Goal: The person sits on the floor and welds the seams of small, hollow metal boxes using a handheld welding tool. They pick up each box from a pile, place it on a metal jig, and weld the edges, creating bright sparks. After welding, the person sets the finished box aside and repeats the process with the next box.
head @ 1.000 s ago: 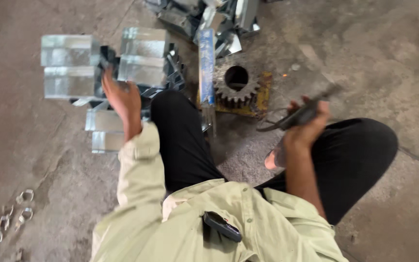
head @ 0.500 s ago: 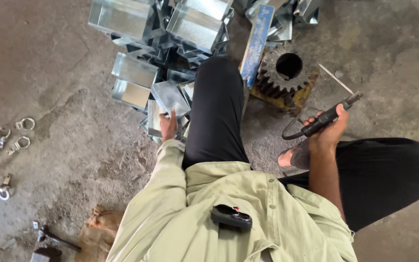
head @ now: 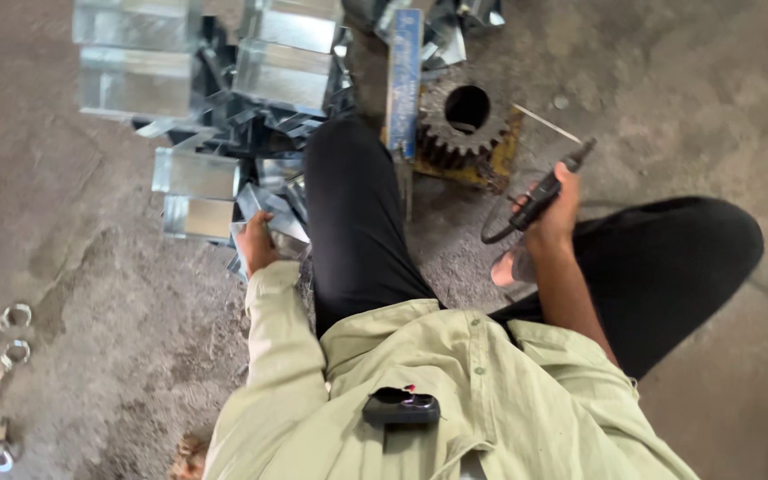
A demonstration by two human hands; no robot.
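View from above of a seated person on a grey concrete floor. The left hand, at nine o'clock from the black-trousered knee, lies with fingers curled onto a small bent piece of shiny galvanised sheet metal; whether it is fully gripped cannot be told. The right hand, at three o'clock from the knee, is closed around a black pen-shaped welding electrode holder carrying a thin rod that points toward eleven o'clock. A rusty steel gear wheel with a round bore rests on a yellow plate at twelve o'clock, just beside a blue flat bar. Folded rectangular sheet-metal boxes are piled at ten to eleven o'clock. Small metal rings lie at eight o'clock, well apart.
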